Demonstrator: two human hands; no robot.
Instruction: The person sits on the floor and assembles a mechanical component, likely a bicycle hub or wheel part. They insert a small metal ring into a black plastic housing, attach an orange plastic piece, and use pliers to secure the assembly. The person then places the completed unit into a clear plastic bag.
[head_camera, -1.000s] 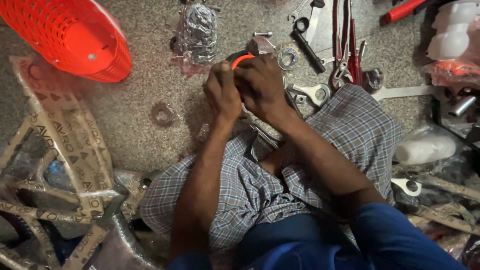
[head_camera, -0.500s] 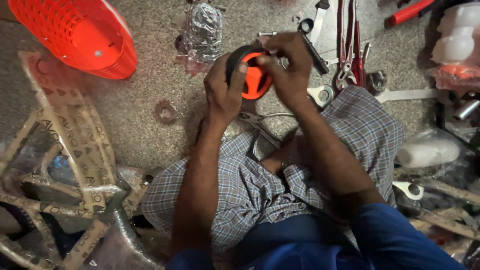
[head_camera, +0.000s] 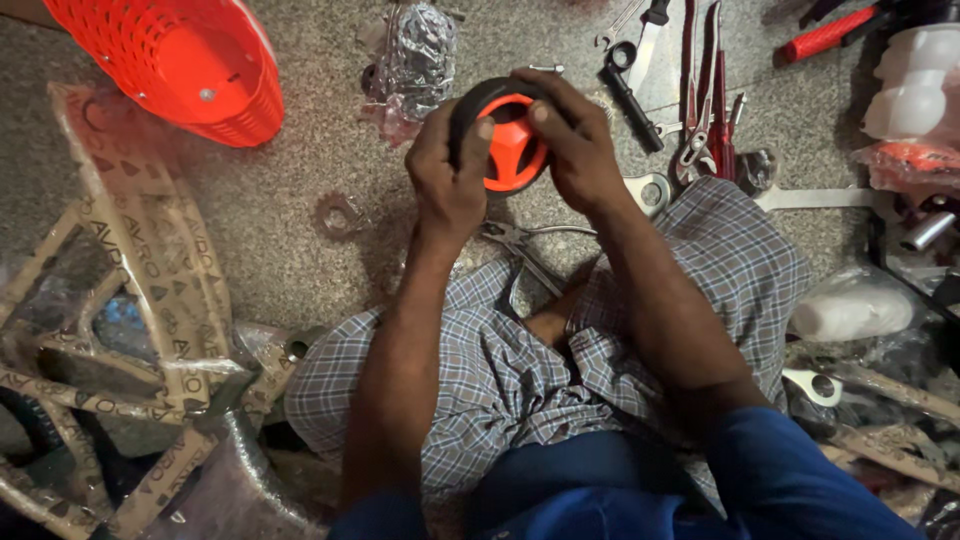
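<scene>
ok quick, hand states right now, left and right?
Left hand: closed around the small wheel, gripping its black tyre edge.
Right hand: closed on the same wheel, thumb on the orange hub.

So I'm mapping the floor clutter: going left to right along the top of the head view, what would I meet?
Red basket → bag of metal parts → small wheel, held by left hand and right hand → pliers → white plastic jug.

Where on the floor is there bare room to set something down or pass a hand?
The bare floor between the red basket, the wrapped frame and the left hand is free except for one small ring. Right of the wheel, spanners and pliers crowd the floor.
</scene>
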